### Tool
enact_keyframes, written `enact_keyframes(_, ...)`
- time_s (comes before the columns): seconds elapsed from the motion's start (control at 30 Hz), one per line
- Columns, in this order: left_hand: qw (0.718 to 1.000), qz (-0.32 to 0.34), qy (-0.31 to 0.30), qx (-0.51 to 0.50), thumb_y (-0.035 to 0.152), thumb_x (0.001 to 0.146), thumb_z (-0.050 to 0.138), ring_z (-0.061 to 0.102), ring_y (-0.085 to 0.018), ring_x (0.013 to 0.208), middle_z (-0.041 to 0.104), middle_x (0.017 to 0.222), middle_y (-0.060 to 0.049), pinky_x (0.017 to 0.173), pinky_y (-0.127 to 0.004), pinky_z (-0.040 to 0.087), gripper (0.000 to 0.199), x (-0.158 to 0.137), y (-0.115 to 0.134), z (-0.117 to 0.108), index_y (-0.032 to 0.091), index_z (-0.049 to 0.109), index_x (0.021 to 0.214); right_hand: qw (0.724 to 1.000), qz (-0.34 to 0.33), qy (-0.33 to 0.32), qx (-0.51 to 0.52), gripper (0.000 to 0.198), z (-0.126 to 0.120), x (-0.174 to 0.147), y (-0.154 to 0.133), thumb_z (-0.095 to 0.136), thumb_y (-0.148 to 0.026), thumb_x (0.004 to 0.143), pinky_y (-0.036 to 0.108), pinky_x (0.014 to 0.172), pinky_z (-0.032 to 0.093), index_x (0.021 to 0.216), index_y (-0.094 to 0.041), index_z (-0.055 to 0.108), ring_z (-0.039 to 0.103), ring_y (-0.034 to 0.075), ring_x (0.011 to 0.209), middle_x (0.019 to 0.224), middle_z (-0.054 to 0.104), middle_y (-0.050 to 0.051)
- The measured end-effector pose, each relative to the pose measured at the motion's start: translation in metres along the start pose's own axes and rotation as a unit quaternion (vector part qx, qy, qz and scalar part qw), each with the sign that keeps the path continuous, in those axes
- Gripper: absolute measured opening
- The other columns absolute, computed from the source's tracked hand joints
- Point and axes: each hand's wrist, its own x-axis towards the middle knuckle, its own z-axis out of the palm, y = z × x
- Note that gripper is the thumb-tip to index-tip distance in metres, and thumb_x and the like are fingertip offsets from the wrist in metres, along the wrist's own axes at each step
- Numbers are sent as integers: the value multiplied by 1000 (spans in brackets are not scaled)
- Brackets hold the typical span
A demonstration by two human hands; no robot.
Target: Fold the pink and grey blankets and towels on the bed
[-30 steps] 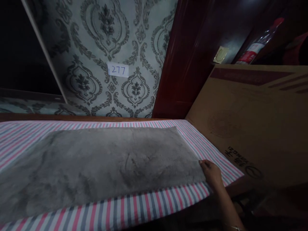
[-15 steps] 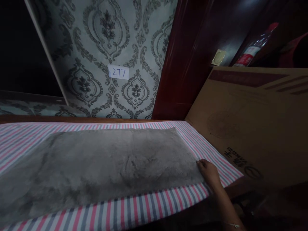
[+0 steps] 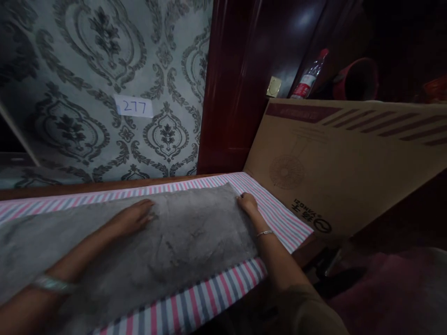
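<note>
A grey, plush-looking cloth (image 3: 195, 232) lies spread over a pink, white and grey striped cloth (image 3: 279, 216). My right hand (image 3: 248, 203) is closed on the grey cloth's right edge, close to its far corner. Over the middle of the grey cloth is my left hand (image 3: 134, 217), its fingers loosely stretched and somewhat blurred; they seem to rest on the surface. Shallow creases run across the grey cloth between my hands and nearer to me. My left forearm covers part of its left side.
A large cardboard box (image 3: 335, 158) stands along the right side. Behind it are a plastic bottle (image 3: 309, 79) with a red cap and a red round container (image 3: 356, 79). Patterned wallpaper (image 3: 167, 132) with a paper label (image 3: 134, 106) reading 277 rises behind the table.
My left hand has come into view and lies over the grey cloth. My right hand has shifted along the cloth's right edge towards the far corner. The view has turned right.
</note>
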Motion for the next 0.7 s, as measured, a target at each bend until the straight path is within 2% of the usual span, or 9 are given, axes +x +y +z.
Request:
enact_keyframes(0.07, 997, 21, -72, 22, 66, 88, 39, 55, -31, 126, 62, 134, -15, 108, -45, 45, 69, 36, 29, 27, 16, 61, 130, 999, -15, 24, 15, 28, 7, 0, -10, 52, -30, 96, 27, 77, 44, 110, -15, 71, 67, 23, 102, 114, 72, 15)
enact_keyframes(0.13, 993, 24, -97, 66, 56, 90, 39, 45, -31, 139, 51, 148, -17, 116, -48, 35, 66, 58, 51, 49, 15, 55, 139, 997, -48, 53, 29, 26, 18, -6, -16, 47, -24, 96, 26, 81, 43, 111, -17, 68, 64, 20, 104, 115, 70, 12)
enact_keyframes(0.27, 986, 17, -122, 117, 45, 95, 35, 29, -30, 149, 35, 159, -15, 120, -56, 24, 61, 64, 65, 84, 18, 43, 149, 962, -233, 108, 91, 15, 45, -22, -14, 49, -17, 86, 27, 83, 41, 91, -19, 63, 58, 20, 97, 99, 67, 8)
enact_keyframes(0.33, 984, 15, -128, 122, 46, 96, 33, 28, -29, 150, 33, 161, -13, 120, -57, 22, 60, 60, 62, 94, 20, 42, 150, 938, -289, 117, 153, 9, 52, -24, -9, 51, -17, 79, 28, 77, 41, 80, -20, 59, 56, 19, 85, 86, 63, 5)
enact_keyframes(0.43, 985, 20, -119, 121, 47, 97, 33, 28, -29, 150, 33, 160, -12, 120, -57, 22, 60, 58, 55, 100, 22, 43, 150, 903, -266, 72, 329, 5, 50, -22, 2, 50, -24, 76, 26, 66, 40, 73, -22, 53, 50, 15, 69, 70, 54, -1)
enact_keyframes(0.5, 986, 28, -112, 118, 48, 96, 33, 29, -29, 149, 34, 160, -11, 119, -56, 24, 60, 59, 53, 100, 22, 44, 149, 861, -252, -36, 441, 10, 45, -21, 8, 53, -32, 75, 24, 59, 38, 72, -22, 53, 48, 13, 61, 64, 50, -3)
enact_keyframes(0.6, 987, 24, -112, 114, 49, 96, 33, 31, -28, 149, 35, 159, -11, 119, -56, 24, 60, 61, 53, 99, 23, 45, 149, 810, -244, -215, 487, 22, 41, -21, 12, 58, -43, 76, 23, 51, 37, 75, -21, 59, 49, 12, 52, 62, 54, -3)
enact_keyframes(0.67, 987, 18, -111, 112, 48, 96, 34, 32, -29, 148, 36, 159, -12, 119, -56, 24, 60, 61, 54, 99, 22, 46, 148, 828, -210, -208, 477, 26, 41, -18, 10, 54, -45, 80, 23, 48, 37, 84, -20, 62, 50, 12, 49, 62, 57, -3)
enact_keyframes(0.7, 987, 16, -112, 113, 48, 96, 34, 31, -29, 148, 36, 159, -12, 120, -56, 24, 60, 61, 55, 98, 22, 46, 148, 858, -182, -162, 453, 26, 40, -15, 9, 51, -42, 83, 23, 48, 39, 89, -20, 64, 52, 12, 50, 64, 59, -2)
